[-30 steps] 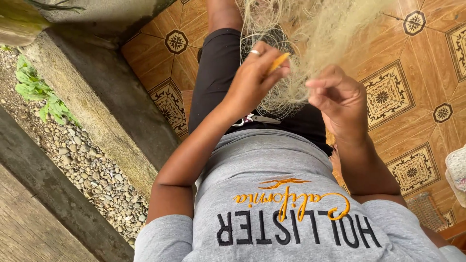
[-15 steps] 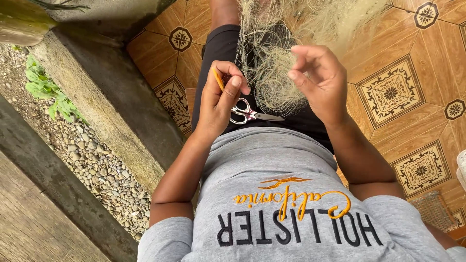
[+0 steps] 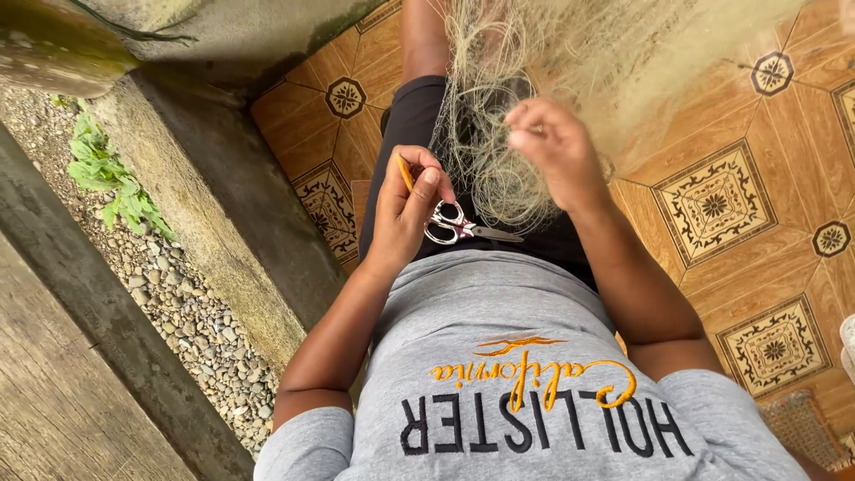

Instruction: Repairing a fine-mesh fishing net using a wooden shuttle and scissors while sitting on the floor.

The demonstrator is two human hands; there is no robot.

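My left hand (image 3: 411, 207) holds a thin orange stick (image 3: 405, 170) between thumb and fingers, just above my lap. Small silver scissors (image 3: 454, 226) lie on my black shorts right beside that hand. My right hand (image 3: 557, 153) is raised over my lap, its fingers pinched into a pale, fine fishing net (image 3: 499, 134) that hangs down from above and bunches on my thighs. The net's upper part spreads out of view at the top.
I sit on an orange patterned tile floor (image 3: 712, 205). A concrete ledge (image 3: 214, 205) runs along my left, with gravel (image 3: 169, 312) and a green plant (image 3: 111, 178) beyond it. A woven object (image 3: 802, 428) lies at the lower right.
My left hand has come down from the net to my lap, next to the scissors, still holding the orange stick. My right hand has shifted left and up into the net.
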